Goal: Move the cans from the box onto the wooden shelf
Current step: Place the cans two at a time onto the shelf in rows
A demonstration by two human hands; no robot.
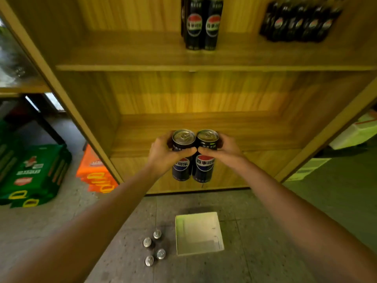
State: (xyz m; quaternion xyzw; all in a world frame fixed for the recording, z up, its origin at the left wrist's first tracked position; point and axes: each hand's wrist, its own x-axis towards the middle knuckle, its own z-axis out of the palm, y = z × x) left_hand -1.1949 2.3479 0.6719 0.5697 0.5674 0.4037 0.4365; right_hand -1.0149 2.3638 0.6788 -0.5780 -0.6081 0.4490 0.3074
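Both forearms are stretched forward from the bottom of the view, converging in front of the wooden shelf (183,67). Two dark cans are held upright side by side, touching, just before the shelf's lowest board. The left can (182,155) is wrapped by the left hand (166,155), fingers curled round its upper half, thumb across the front. The right can (205,156) is clasped likewise by the right hand (223,151). The two thumbs nearly meet between the cans.

For the step to be done well, the pair should be kept level and carried over the board's front edge before being lowered, so that neither base catches the lip. Both should be set down together, then each grip loosened only once the can stands flat.

Below the shelf, on the floor, the white box (199,233) lies open and appears empty, though its inside is washed out. Four more cans (153,249) stand on the floor just left of the box. Higher up the shelf, two cans (202,25) are already placed on the upper board.
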